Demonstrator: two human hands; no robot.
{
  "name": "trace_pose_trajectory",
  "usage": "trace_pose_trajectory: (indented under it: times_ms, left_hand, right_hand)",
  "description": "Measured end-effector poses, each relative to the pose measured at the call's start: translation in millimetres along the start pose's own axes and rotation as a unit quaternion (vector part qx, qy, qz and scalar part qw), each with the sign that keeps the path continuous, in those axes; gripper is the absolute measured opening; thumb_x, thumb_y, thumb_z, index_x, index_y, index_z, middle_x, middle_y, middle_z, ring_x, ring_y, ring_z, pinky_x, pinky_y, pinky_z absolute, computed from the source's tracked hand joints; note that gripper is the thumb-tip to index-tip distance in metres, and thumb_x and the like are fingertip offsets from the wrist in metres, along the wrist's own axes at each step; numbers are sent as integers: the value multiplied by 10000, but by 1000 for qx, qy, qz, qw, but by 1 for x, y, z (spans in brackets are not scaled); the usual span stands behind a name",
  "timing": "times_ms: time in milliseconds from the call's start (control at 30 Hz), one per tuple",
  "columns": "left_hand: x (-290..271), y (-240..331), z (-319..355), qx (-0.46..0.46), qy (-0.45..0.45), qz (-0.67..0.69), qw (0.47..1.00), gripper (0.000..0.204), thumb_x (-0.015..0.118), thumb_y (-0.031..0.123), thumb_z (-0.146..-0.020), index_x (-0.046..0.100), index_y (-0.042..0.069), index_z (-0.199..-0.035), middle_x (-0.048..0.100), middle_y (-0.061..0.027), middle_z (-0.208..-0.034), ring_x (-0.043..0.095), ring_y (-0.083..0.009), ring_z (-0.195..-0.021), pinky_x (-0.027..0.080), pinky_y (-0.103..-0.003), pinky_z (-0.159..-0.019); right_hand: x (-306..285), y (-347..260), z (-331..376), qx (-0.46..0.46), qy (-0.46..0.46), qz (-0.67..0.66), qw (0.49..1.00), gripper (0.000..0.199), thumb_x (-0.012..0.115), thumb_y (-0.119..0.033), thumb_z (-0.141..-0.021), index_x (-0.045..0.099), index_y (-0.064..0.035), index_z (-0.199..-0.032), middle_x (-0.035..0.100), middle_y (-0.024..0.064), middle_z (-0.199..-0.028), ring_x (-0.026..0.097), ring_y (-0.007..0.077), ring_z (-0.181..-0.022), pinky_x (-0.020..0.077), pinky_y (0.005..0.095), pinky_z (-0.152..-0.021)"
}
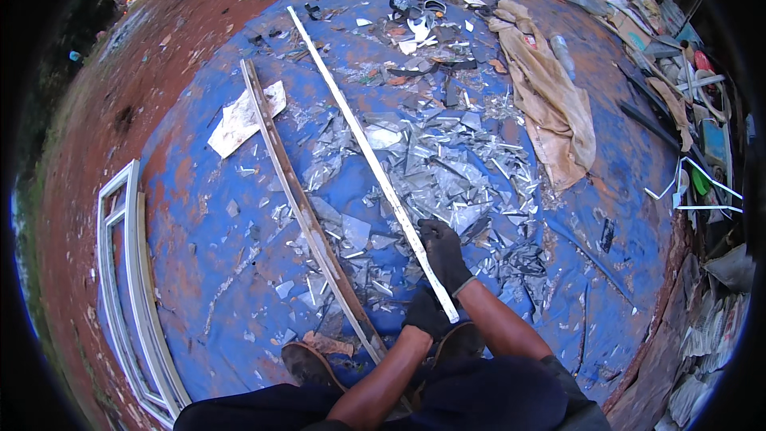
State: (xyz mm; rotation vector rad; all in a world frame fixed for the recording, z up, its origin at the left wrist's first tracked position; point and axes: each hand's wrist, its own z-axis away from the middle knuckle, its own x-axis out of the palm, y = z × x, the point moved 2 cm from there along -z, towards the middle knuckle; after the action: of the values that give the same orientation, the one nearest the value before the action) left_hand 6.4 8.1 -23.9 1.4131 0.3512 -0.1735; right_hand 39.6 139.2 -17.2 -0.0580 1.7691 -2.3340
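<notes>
While both gloved hands grip the near end of the long white strip point(375, 168), the right hand point(444, 251) closed around it higher up and the left hand point(425, 313) clamped near its tip, the strip lies slanted across the blue tarp point(207, 223) over broken glass point(455, 168); it seems mid-lift, and next needs a steady pull clear of the shards.

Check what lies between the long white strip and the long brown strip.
Head view: broken glass shards scattered over the blue tarp fill the gap between the long white strip and the long brown strip.
</notes>
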Motion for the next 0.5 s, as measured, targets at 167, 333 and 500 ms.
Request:
trace_pose_trajectory:
  times_ms: [167, 333, 500]
  left_hand:
    - [-38, -29, -53, -143, 336, 327, 871, 389, 593, 332, -926, 637, -43, -1021, 648, -147, -912, 611, -217, -861, 476, -381, -721]
    - [-101, 6, -101, -189, 121, 124, 967, 416, 552, 384, -961, 677, -8, -904, 616, -33, -719, 572, -133, -658, 450, -311, -609]
    - [-96, -3, -97, -143, 102, 198, 964, 417, 501, 343, -987, 630, 14, -767, 573, -17, -615, 535, -102, -547, 411, -287, -505]
  right_hand:
    - [5, -37, 12, 199, -173, -146, 954, 373, 529, -375, -982, 671, -31, -1002, 588, 16, -687, 527, 101, -535, 408, 261, -465]
    - [17, -16, 15, 210, -179, -211, 938, 322, 530, -336, -982, 665, -46, -947, 589, 27, -667, 531, 127, -493, 416, 272, -446]
    - [8, 17, 0, 115, -151, -65, 980, 250, 484, -211, -999, 659, -55, -911, 584, 2, -640, 524, 119, -480, 407, 276, -432]
